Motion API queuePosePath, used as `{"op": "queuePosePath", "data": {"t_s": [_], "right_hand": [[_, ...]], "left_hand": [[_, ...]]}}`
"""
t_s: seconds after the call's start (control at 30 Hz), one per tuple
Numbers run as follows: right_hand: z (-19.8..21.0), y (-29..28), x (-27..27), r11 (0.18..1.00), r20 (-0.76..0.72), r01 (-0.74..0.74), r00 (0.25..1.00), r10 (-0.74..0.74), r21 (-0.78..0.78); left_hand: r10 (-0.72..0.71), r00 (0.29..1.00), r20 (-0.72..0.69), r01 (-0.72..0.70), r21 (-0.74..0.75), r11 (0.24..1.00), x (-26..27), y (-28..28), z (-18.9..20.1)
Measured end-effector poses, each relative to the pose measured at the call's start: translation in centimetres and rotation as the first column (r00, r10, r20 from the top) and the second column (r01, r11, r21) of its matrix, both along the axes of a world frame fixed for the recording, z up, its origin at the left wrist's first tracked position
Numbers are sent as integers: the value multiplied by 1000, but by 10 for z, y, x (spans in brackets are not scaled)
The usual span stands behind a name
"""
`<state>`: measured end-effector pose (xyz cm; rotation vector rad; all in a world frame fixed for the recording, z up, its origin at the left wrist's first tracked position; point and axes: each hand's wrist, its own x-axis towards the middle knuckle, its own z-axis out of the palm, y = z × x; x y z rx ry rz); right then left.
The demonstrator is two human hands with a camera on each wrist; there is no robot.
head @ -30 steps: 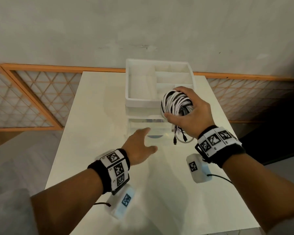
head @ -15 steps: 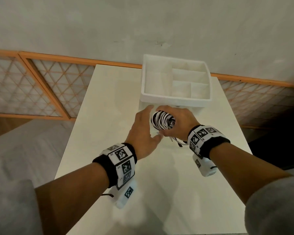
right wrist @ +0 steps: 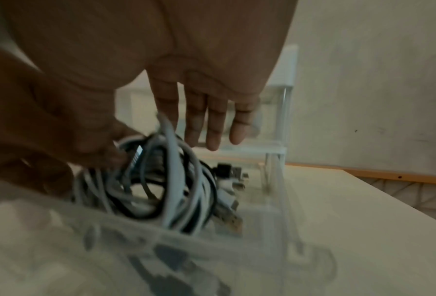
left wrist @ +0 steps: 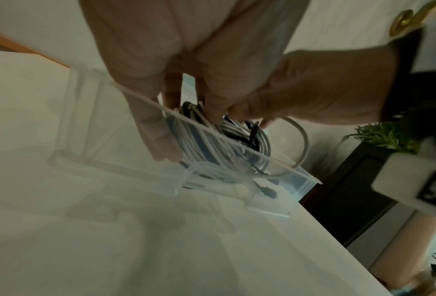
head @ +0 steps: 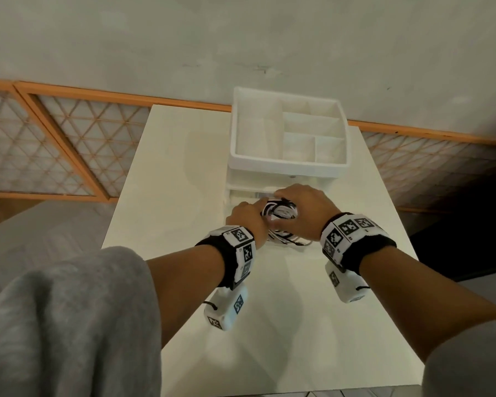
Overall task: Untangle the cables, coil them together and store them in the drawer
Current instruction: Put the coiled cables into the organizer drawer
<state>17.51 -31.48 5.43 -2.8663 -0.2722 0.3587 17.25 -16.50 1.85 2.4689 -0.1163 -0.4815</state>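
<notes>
A coil of black and white cables (head: 281,213) lies inside the clear pulled-out drawer (left wrist: 110,166) below the white organizer (head: 287,164). My left hand (head: 252,210) reaches into the drawer from the left, and its straight fingers (left wrist: 158,136) press against the side of the coil (left wrist: 212,144). My right hand (head: 298,202) covers the coil from above. In the right wrist view its fingers (right wrist: 212,124) are straight and spread over the cables (right wrist: 166,180), not wrapped round them. Cable plugs lie at the drawer's front.
The organizer's top tray holds several empty compartments and stands at the far end of the white table (head: 184,181). An orange lattice rail (head: 69,144) runs behind the table. Dark furniture and a green plant (left wrist: 384,136) stand to the right.
My right hand carried the coil down from in front of the organizer into the drawer and loosened its hold. My left hand moved forward and right onto the coil.
</notes>
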Motion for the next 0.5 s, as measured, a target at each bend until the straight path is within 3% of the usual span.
{"op": "queuePosePath", "data": {"t_s": [0.13,0.33,0.5], "right_hand": [[16,10,-31,997,175,76,982,-71,-26],[-30,24,-69,986,24,60,998,-57,-155],[-56,19,-58,990,111,87,991,-74,-111]], "left_hand": [[-18,1000,10,17,96,995,8,-5,-1],[-54,998,-11,56,165,985,18,-5,0],[-60,998,-18,62,194,979,19,-6,-1]]}}
